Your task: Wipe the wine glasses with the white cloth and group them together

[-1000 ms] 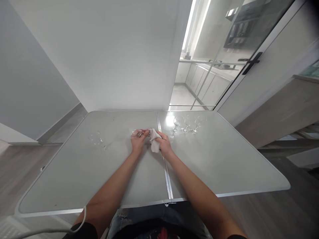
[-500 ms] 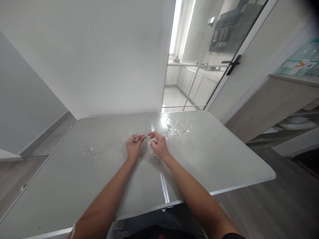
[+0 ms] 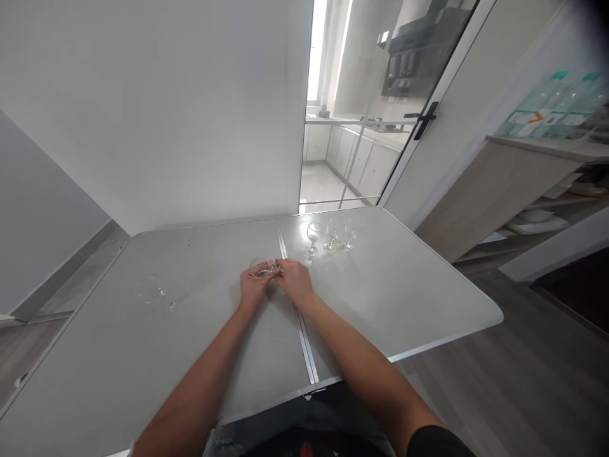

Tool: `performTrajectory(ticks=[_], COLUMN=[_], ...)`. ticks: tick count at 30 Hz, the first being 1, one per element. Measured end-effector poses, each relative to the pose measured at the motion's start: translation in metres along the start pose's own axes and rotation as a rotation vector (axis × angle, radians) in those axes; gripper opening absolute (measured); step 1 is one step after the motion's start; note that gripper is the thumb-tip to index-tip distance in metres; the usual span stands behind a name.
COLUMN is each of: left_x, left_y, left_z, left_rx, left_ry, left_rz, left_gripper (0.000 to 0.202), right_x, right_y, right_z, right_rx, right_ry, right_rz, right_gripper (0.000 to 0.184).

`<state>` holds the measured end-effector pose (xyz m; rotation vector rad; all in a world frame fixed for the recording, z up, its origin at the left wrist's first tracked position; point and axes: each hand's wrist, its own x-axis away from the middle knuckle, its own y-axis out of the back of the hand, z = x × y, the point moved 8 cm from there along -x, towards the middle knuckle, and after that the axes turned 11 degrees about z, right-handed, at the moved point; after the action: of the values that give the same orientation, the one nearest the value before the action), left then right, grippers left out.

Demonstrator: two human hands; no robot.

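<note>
A clear stemmed glass (image 3: 264, 271) lies sideways in my left hand (image 3: 251, 289), whose fingers curl round its bowl. My right hand (image 3: 295, 280) is closed at the stem and foot end, its fingertips meeting those of the left. The white cloth seen in the right hand earlier is now hidden behind the fingers. Beyond my right hand, three stemmed glasses stand upright: a nearer one (image 3: 312, 240), a middle one (image 3: 330, 238) and a right-hand one (image 3: 347, 237). Faint clear glassware (image 3: 160, 294) rests at the left; its outline is hard to make out.
Both hands are over the pale table (image 3: 223, 374), near the metal seam (image 3: 304, 339) that crosses it. A white wall (image 3: 214, 114) borders the far edge. To the right are a glass door (image 3: 361, 146) and a shelf (image 3: 523, 152) with plastic bottles (image 3: 547, 108).
My right hand has closed in on the glass's foot end, and its cloth has gone out of sight. The left hand keeps its hold. The whole view has shifted slightly.
</note>
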<state>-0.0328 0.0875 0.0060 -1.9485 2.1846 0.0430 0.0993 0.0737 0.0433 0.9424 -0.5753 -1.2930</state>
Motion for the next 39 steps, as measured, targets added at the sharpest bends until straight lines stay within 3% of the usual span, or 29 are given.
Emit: performTrajectory(ticks=[3,5,8,10,13,17,26,31,33,36,39], left_x=[0.0,0.0,-0.001,-0.001,-0.003,-0.004,-0.003,-0.001,-0.001,-0.002,-0.004], left_y=[-0.01,-0.012,-0.008,-0.008,-0.009,-0.01,-0.01,-0.01,-0.009,-0.008,-0.005], left_z=[-0.002,-0.007,-0.012,-0.012,-0.01,-0.005,-0.006,-0.007,-0.005,-0.002,0.003], left_rx=[0.017,0.029,0.019,-0.004,-0.079,-0.123,-0.149,-0.125,-0.119,-0.116,-0.07], left_ry=[-0.022,-0.051,-0.073,-0.065,-0.058,-0.078,-0.093,-0.078,-0.082,-0.083,-0.052], left_rz=[0.077,0.087,0.058,0.068,0.094,0.105,0.121,0.122,0.123,0.12,0.102], left_gripper=[0.042,0.041,0.029,0.026,0.027,0.029,0.034,0.036,0.036,0.037,0.04], right_x=[-0.005,-0.006,-0.005,-0.001,0.007,0.013,0.007,0.009,0.013,0.022,0.025], right_y=[0.008,0.025,0.057,0.072,0.082,0.082,0.07,0.072,0.07,0.054,0.031], right_z=[-0.013,-0.03,-0.068,-0.098,-0.135,-0.162,-0.175,-0.178,-0.179,-0.167,-0.123], right_rx=[0.04,-0.019,-0.216,-0.306,-0.28,-0.268,-0.194,-0.147,-0.096,-0.065,-0.099], right_ry=[-0.052,-0.086,-0.17,-0.285,-0.447,-0.587,-0.613,-0.639,-0.694,-0.697,-0.399], right_rz=[0.005,-0.037,-0.084,-0.039,0.068,0.06,0.061,0.066,0.154,0.429,0.741], right_gripper=[0.019,0.018,0.023,0.026,0.02,0.018,0.015,0.025,0.034,0.038,0.03])
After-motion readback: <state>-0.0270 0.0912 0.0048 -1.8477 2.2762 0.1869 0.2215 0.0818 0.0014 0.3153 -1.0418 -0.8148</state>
